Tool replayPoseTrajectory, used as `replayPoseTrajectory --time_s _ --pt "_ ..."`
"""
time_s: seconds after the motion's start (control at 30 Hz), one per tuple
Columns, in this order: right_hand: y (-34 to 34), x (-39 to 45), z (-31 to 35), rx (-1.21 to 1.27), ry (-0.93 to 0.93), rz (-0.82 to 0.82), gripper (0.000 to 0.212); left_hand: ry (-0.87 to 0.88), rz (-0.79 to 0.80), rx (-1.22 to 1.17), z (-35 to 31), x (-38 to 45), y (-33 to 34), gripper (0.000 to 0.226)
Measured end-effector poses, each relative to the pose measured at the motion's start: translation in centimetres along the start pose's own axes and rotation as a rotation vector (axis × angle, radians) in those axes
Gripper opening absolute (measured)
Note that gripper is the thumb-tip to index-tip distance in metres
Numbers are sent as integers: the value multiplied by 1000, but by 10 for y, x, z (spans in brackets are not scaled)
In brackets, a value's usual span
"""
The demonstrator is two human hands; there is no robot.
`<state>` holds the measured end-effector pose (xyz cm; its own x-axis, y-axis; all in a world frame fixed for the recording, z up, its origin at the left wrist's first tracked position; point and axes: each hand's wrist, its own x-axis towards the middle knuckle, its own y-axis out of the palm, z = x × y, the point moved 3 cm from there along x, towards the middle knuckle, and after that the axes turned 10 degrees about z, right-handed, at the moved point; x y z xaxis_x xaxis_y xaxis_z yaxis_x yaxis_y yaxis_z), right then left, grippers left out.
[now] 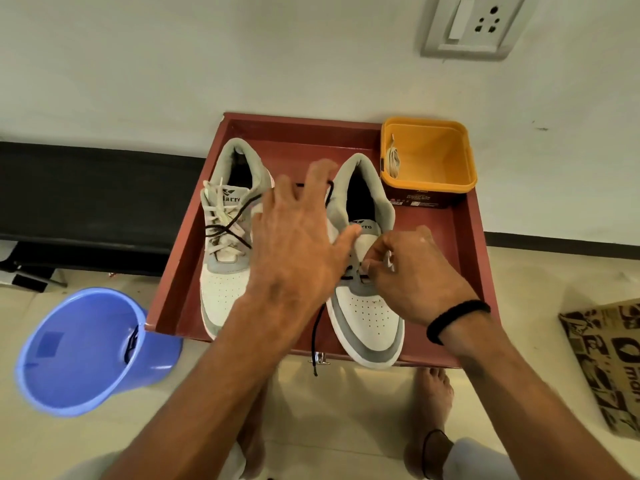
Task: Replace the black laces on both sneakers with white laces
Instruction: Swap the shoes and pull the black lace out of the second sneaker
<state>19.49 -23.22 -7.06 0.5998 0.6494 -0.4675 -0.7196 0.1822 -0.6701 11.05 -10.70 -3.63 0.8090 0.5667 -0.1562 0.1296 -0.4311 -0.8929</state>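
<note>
Right hand (pixel 412 271) pinches the black lace (pixel 349 277) at the right sneaker's (pixel 367 306) lower eyelets; left hand (pixel 298 244) splayed, grasping nothing. Risks: aglet snagging, sneaker sliding in tray (pixel 464 237), unbraced.

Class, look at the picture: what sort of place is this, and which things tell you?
Probably a room in a home. A wall socket sits low on the painted wall, the tiled floor is walked barefoot, and a blue bucket stands beside the tray.
</note>
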Motion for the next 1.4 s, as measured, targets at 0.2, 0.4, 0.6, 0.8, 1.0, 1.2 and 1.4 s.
replayPoseTrajectory --time_s 0.2,0.4,0.6,0.8,1.0,1.2,1.4 --pt "-8 4 -9 326 -11 87 13 -22 116 82 17 3 25 98" --pt "-11 0 -20 501 70 225 11 92 219 -93 10 7 30 77" --pt "-10 -33 -25 194 -233 -162 43 152 -1 -314 23 -44 36 41" --pt "9 -4 -18 -176 -299 -262 17 129 -17 -350 14 -17 43 36" --pt "6 -10 -25 32 -314 -249 4 64 -12 -363 14 -19 51 29" --pt "-5 -17 -39 899 -19 -176 10 70 -26 -361 17 -21 46 24" --pt "-10 -19 -39 1057 -1 -159 14 174 74 -300 18 -17 40 34"
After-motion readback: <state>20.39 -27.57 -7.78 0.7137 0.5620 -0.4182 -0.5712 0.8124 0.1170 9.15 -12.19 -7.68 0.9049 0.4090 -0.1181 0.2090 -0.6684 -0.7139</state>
